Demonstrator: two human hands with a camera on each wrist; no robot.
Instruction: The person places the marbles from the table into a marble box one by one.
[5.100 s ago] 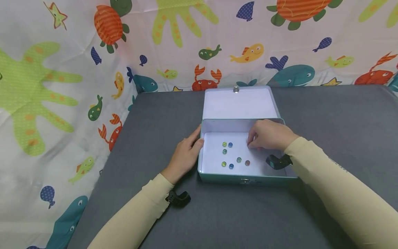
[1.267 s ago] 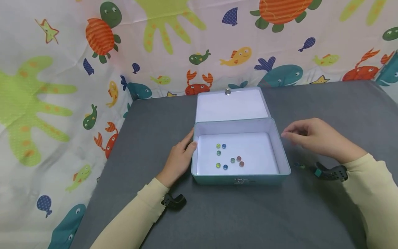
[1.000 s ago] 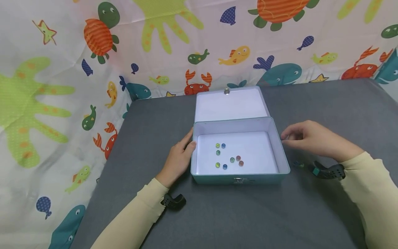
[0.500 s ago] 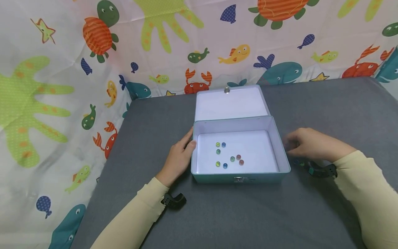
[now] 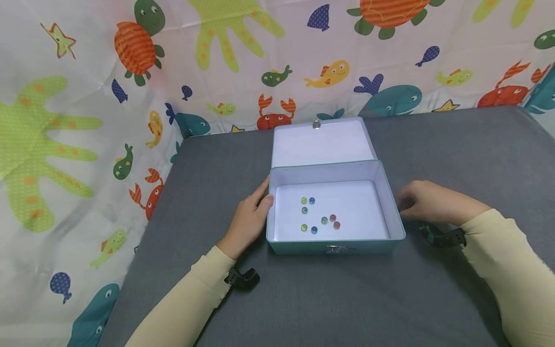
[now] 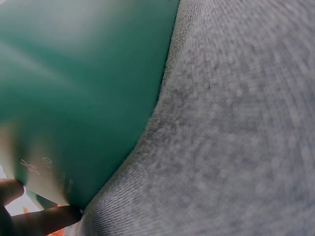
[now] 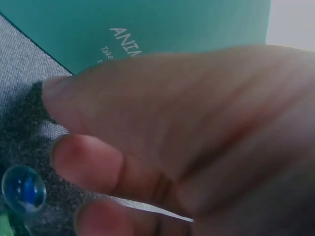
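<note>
A teal tin box (image 5: 286, 248) with a white inside stands on the grey cloth, its hinged lid (image 5: 321, 144) thrown back. Several glass marbles lie on its floor: yellow-green (image 5: 304, 227), blue (image 5: 314, 230), green (image 5: 324, 220) and reddish (image 5: 336, 225). My left hand (image 5: 244, 221) rests against the box's left side, fingers straight, thumb at the rim. Beside the right wall, my right hand (image 5: 427, 202) is low, its fingertips hidden in the head view. In the right wrist view, a blue marble (image 7: 23, 189) lies near its bent fingers; I cannot tell whether it holds one.
A green marble (image 7: 6, 226) shows partly at the right wrist view's lower left corner. Grey cloth (image 5: 338, 299) covers the table. A curtain (image 5: 243, 86) printed with sea animals hangs behind and along the left.
The right hand, earlier inside the box, has come out to its right side and lowered toward the cloth. A second reddish marble now lies in the box. The left hand has stayed.
</note>
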